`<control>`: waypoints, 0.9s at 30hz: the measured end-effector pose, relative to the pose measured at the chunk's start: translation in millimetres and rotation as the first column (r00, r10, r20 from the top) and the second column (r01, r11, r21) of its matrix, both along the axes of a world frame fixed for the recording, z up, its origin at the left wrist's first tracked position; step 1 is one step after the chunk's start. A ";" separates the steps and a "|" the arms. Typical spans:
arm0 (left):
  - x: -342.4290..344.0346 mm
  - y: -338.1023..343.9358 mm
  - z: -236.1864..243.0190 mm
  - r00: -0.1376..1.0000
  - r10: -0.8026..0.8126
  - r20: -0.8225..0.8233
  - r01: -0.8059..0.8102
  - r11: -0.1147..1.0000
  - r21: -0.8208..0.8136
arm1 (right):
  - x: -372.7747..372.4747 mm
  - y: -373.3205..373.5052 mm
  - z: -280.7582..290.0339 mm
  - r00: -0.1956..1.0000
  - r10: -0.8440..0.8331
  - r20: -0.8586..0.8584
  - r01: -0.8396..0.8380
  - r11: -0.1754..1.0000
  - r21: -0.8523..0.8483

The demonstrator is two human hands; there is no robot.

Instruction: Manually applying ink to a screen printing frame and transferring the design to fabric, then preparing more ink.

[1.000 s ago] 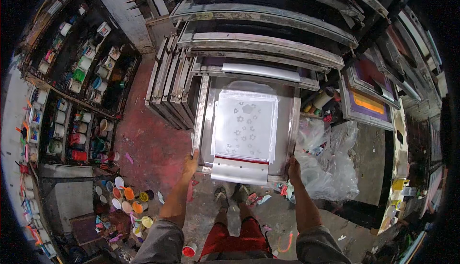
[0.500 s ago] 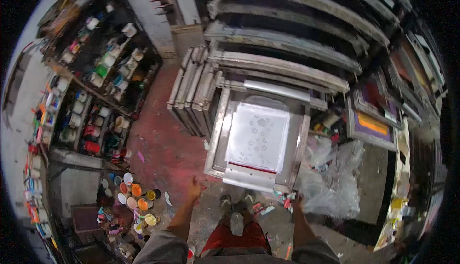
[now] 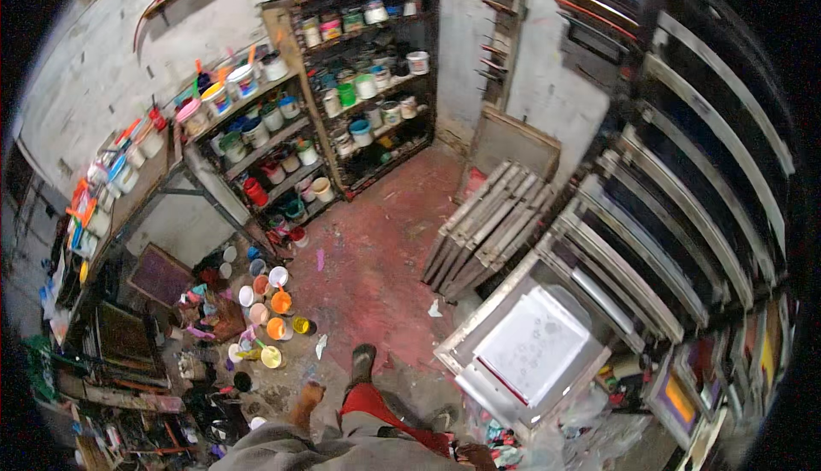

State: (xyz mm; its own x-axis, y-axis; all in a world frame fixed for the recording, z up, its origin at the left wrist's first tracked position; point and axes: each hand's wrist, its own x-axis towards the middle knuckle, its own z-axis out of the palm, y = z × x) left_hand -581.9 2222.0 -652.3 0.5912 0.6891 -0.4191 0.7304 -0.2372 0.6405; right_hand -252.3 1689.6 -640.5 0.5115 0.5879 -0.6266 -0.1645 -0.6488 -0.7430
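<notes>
My left hand (image 3: 310,394) hangs low in front of my body, fingers loosely apart and nothing seen in it. It is nearest to the paint tubs (image 3: 275,329) on the floor, without touching them. At the lower edge my right hand (image 3: 475,456) is dark and partly cut off, so its fingers cannot be made out. It hangs near a heap of coloured scraps (image 3: 505,450). Beyond it lies a framed printing screen (image 3: 462,334) bearing white paper sheets (image 3: 537,347) with small grey flower-like marks.
Shelves (image 3: 351,112) of paint pots stand at the far left. Bare frames (image 3: 492,223) lean together beside a rack (image 3: 684,180) of long frames on the right. Clear plastic (image 3: 590,437) lies at the lower right. The floor (image 3: 368,240) is stained red.
My view has swung to the left, so the shelves show more fully and the screen sits further right. One foot is stepping forward. Both hands have dropped closer to my body.
</notes>
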 end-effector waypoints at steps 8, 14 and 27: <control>69.8 272.2 95.7 0.636 0.616 0.464 -0.591 0.776 -0.221 | 11.9 145.8 4.3 0.994 -0.030 -0.106 0.040 0.995 0.092; 149.9 611.3 274.3 0.455 0.404 0.793 -0.617 0.786 -0.047 | -13.6 368.6 81.4 0.980 -0.197 -0.023 0.194 0.975 -0.109; 236.1 967.4 468.5 0.347 0.625 0.700 -0.927 0.340 0.156 | -58.3 550.8 188.9 0.918 -0.396 0.037 0.397 0.906 -0.148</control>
